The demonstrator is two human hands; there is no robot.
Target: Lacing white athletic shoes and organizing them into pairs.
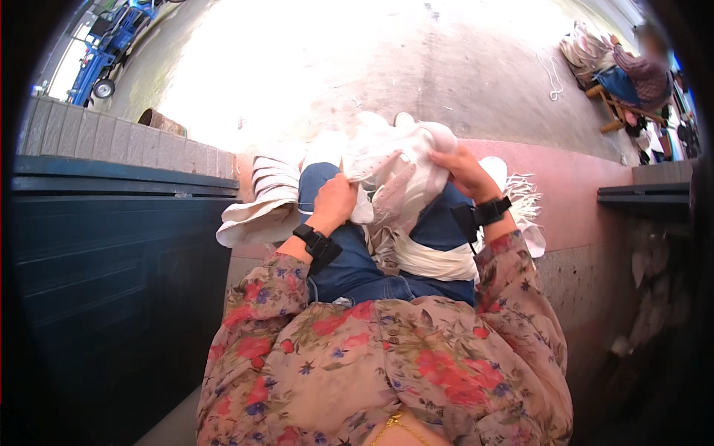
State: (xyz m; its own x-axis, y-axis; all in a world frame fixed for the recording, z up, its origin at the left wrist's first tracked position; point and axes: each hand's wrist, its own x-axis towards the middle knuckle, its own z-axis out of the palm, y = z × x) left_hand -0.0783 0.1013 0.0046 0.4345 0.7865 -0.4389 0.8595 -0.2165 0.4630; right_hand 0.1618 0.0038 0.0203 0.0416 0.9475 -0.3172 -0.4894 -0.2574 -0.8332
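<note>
A white shoe upper (394,167) with rows of small eyelets is held up above my knees. My right hand (465,172) pinches its right edge between thumb and fingers. At its left side my left hand (335,201) is closed, fingertips near the upper's edge. A thin white lace (301,202) runs out beside that hand; the exact grip is hidden by the fingers. Across my right thigh lies a bundle of white laces (435,259). Left of my left knee leans a nested stack of white uppers (271,182).
A dark blue panel (119,275) stands close on my left, beside a low tiled wall (111,141). More white strands (525,197) hang right of my right knee. Far right, another person (643,78) sits with a white pile. A blue cart (108,48) stands far left.
</note>
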